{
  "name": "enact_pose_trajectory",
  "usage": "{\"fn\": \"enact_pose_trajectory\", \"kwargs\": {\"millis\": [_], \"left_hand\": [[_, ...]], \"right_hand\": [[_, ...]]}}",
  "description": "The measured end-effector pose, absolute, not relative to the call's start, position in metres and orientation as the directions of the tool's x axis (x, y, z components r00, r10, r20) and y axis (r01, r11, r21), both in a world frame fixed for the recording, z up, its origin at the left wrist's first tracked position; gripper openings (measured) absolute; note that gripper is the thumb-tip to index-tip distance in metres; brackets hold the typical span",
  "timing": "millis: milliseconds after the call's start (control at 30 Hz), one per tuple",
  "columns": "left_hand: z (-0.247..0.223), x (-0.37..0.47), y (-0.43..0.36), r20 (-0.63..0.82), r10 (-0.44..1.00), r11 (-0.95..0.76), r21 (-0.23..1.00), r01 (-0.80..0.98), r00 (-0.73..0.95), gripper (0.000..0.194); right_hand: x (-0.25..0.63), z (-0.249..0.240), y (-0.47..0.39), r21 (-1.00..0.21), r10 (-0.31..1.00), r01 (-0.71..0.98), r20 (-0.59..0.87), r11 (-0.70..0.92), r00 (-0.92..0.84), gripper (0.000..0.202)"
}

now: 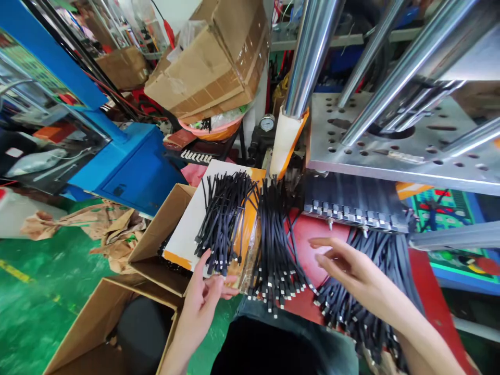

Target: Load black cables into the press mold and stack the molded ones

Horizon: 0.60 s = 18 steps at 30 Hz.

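Note:
My left hand is at the lower end of a pile of short black cables lying on a white and orange board. Its fingers are bent near the cable ends; what they hold, if anything, I cannot make out. My right hand hovers over the red surface with its fingers apart and nothing in them. Between the hands lies a bundle of black cables with metal-tipped plugs. Right of it, more dark cables spread below a black block with a row of connectors, partly hidden by my right arm.
A metal machine plate with holes and thick steel rods stands at the upper right. Open cardboard boxes sit at the lower left. A blue cabinet and a large carton stand behind. A control panel is at the right.

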<state>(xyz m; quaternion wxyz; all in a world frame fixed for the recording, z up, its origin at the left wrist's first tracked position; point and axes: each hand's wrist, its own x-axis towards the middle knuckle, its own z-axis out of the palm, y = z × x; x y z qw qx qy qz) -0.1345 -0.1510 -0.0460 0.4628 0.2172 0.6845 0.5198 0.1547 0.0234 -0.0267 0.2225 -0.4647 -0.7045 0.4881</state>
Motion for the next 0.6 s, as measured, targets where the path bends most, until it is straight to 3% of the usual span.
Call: {"fn": "enact_pose_trajectory", "kwargs": {"millis": [167,400,600], "left_hand": [[-0.045,-0.127,-0.136,-0.394,0.745,0.293,0.918,-0.266,-0.538,0.101],[-0.04,-0.122,-0.131,-0.402,0.788,0.302,0.912,-0.276,-0.466,0.115],[-0.034,-0.113,-0.135,-0.366,0.839,0.334,0.93,-0.151,-0.403,0.105]], "right_hand": [[0.207,-0.017,0.072,-0.735,0.956,0.628,0.093,0.255,-0.279,0.041],[0.195,-0.027,0.178,-0.421,0.959,0.875,0.242,0.239,-0.145,0.037],[0.168,-0.011,0.235,-0.456,0.929,0.827,0.316,0.328,-0.194,0.037]]}}
